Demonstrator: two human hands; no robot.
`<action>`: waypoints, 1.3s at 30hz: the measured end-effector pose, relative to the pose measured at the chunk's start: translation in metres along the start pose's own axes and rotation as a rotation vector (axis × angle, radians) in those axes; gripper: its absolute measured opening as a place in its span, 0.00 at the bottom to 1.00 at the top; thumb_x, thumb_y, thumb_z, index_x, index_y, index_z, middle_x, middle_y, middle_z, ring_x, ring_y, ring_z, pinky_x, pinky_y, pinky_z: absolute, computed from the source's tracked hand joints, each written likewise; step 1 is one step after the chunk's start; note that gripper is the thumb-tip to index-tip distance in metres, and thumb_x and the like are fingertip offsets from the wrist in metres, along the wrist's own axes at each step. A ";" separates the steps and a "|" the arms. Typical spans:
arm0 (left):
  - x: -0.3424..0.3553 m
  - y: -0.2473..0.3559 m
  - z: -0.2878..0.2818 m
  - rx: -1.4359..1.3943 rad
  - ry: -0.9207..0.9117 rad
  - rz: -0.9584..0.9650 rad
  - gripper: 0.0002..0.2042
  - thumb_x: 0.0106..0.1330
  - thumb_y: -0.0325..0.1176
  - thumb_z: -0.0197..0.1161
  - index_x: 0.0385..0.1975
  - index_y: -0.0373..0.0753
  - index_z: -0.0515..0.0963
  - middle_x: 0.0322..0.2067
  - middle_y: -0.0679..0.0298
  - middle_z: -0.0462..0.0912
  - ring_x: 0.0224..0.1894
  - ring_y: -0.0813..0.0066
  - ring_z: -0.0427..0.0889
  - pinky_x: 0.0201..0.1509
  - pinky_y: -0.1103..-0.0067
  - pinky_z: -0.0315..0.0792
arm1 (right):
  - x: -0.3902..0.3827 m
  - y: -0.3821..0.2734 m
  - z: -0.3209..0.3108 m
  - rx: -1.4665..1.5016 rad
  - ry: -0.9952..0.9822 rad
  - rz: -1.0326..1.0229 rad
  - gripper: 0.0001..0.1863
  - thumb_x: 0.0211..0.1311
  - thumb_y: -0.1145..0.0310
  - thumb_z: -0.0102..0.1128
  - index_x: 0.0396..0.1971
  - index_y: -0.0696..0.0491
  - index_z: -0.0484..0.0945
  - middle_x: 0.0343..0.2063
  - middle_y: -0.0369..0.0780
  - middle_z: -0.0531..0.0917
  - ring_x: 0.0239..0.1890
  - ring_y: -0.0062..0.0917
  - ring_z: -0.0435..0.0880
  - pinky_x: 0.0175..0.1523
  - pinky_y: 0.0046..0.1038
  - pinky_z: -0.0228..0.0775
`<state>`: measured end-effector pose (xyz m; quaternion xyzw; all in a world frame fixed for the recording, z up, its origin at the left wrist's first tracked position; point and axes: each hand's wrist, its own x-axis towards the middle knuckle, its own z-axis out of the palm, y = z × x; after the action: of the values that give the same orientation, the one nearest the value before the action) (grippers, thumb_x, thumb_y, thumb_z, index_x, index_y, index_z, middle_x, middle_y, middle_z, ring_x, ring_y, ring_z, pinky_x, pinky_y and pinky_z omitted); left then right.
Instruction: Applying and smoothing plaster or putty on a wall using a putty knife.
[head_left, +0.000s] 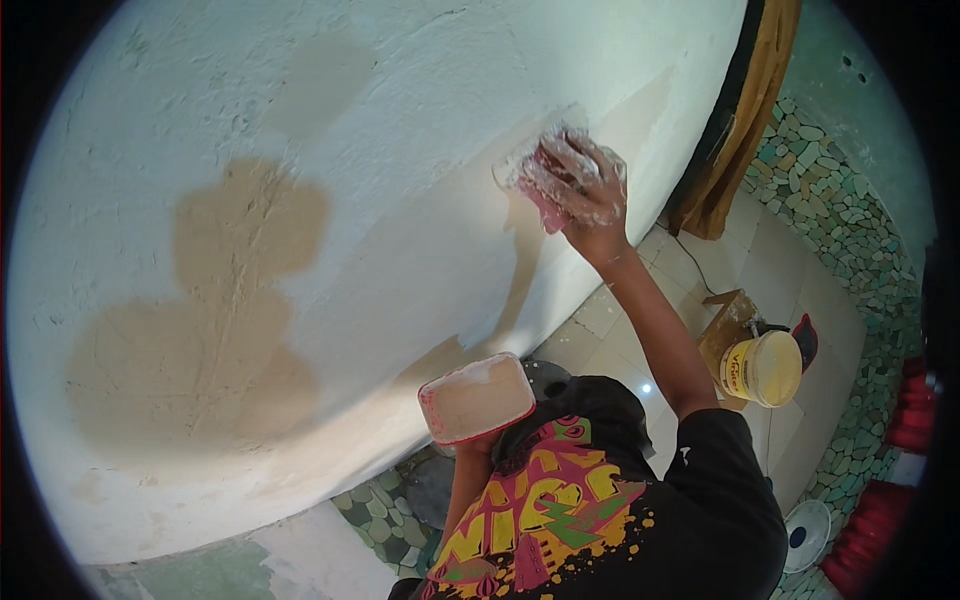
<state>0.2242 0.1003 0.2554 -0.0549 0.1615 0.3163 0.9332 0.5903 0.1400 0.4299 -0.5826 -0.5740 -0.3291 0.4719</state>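
My right hand (588, 180), coated in white paste, is closed round a pink, paste-smeared spreader (547, 208). Its pale blade rests against the white wall (400, 110). Lower down, my left hand (482, 442) supports a red-edged rectangular tray (424, 402) from beneath, and the tray hides most of its fingers. Whitish putty (485, 398) covers the inside of the tray. Large tan damp-looking patches (235, 300) mark the wall to the left, and a smoother beige band runs under my right hand.
On the right, a yellow-and-white bucket (765, 368) stands by a small wooden stool (727, 325). A brown wooden post (735, 130) edges the wall. Pebble-patterned flooring (830, 190) borders pale tiles (745, 240). A white fan-like round object (806, 535) and red cloth (875, 530) lie lower right.
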 end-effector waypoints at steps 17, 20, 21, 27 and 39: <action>0.008 -0.004 -0.010 0.168 0.084 0.078 0.41 0.75 0.70 0.46 0.74 0.40 0.67 0.70 0.44 0.72 0.69 0.39 0.74 0.71 0.41 0.71 | -0.024 -0.013 0.000 0.089 -0.067 0.077 0.19 0.52 0.60 0.77 0.47 0.36 0.91 0.64 0.30 0.85 0.66 0.38 0.78 0.65 0.45 0.64; 0.007 -0.003 -0.019 0.132 0.112 0.108 0.41 0.76 0.69 0.45 0.75 0.40 0.65 0.71 0.42 0.71 0.70 0.39 0.74 0.71 0.41 0.71 | -0.019 -0.019 -0.012 0.047 -0.059 0.054 0.22 0.51 0.60 0.78 0.51 0.35 0.90 0.64 0.29 0.85 0.66 0.38 0.79 0.65 0.44 0.64; 0.006 -0.004 -0.012 0.112 0.074 0.086 0.41 0.76 0.69 0.44 0.75 0.39 0.64 0.71 0.41 0.71 0.69 0.38 0.74 0.71 0.41 0.71 | -0.012 -0.021 -0.016 0.046 -0.061 0.056 0.22 0.51 0.60 0.78 0.51 0.35 0.90 0.64 0.29 0.85 0.66 0.38 0.79 0.65 0.44 0.64; 0.003 -0.009 -0.009 0.058 0.028 0.114 0.42 0.76 0.69 0.45 0.77 0.39 0.62 0.72 0.39 0.67 0.72 0.33 0.70 0.70 0.38 0.71 | 0.001 -0.026 0.000 0.068 -0.003 0.083 0.21 0.54 0.63 0.78 0.50 0.37 0.92 0.58 0.29 0.88 0.61 0.38 0.80 0.65 0.41 0.68; 0.004 -0.016 0.001 0.171 -0.023 0.158 0.48 0.72 0.72 0.50 0.81 0.41 0.54 0.76 0.33 0.56 0.72 0.22 0.63 0.74 0.34 0.61 | 0.014 -0.026 -0.003 0.076 0.069 0.105 0.27 0.50 0.57 0.78 0.55 0.35 0.89 0.60 0.30 0.85 0.63 0.35 0.80 0.66 0.46 0.63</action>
<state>0.2378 0.0899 0.2545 0.0412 0.1810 0.3744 0.9085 0.5669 0.1394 0.4486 -0.5818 -0.5383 -0.3015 0.5299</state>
